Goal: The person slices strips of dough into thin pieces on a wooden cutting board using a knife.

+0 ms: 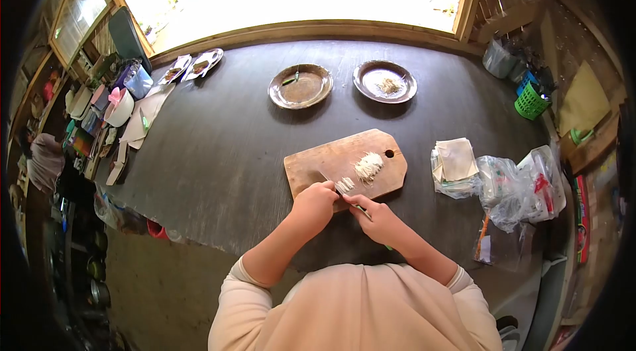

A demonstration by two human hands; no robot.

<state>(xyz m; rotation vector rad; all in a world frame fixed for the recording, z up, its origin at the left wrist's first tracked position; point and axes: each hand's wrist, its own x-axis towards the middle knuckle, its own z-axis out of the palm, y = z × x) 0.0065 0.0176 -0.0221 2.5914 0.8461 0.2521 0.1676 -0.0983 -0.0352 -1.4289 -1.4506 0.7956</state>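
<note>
A wooden chopping board point(308, 159) with a hole in one corner lies before me. My right hand point(372, 218) is closed round the green handle of a knife point(324, 176), whose thin blade points away and left over the board. Close beside the blade, my left hand point(315, 202) has its fingers bunched at the board's near edge; what they hold is hidden. Small pale slices point(344, 185) lie by the blade. Farther right on the board is a heap of pale, finely cut shreds point(368, 167).
Two brown plates stand beyond the board: the left plate point(281, 96) holds a small green item, the right plate point(358, 89) pale shreds. Plastic bags point(507, 185) and stacked pale squares point(456, 157) lie right. A green basket point(530, 102) and another green-handled knife point(144, 119) sit at the sides.
</note>
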